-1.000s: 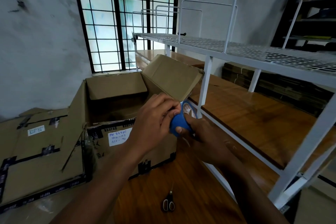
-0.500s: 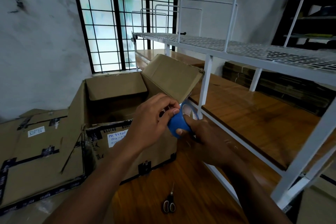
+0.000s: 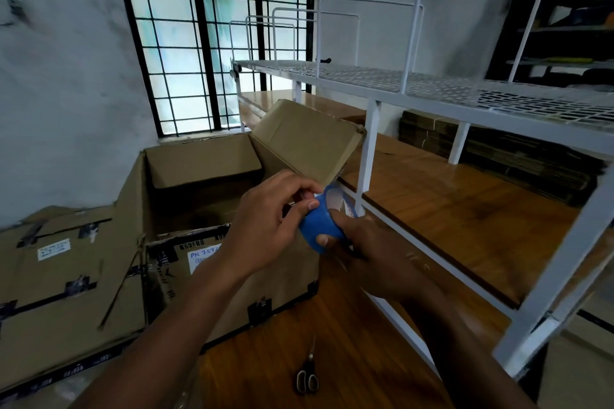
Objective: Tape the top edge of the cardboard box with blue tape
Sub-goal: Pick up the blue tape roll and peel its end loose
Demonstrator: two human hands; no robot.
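Tape roll [image 3: 317,226] sits held in the right hand [image 3: 372,252] at the open cardboard box's [image 3: 212,242] three o'clock corner; left hand [image 3: 265,226] fingers pinch its loose end. Next, likely pulling out a strip.

Both forearms are bare right down to the frame's lower edge, with no sleeves showing. The left hand [image 3: 265,226] and right hand [image 3: 375,252] wear no gloves, rings or watch; fingernails are short.

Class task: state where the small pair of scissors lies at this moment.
In the head view, the small dark-handled scissors lie low and centre on the wooden tabletop, just in front of the open cardboard box.
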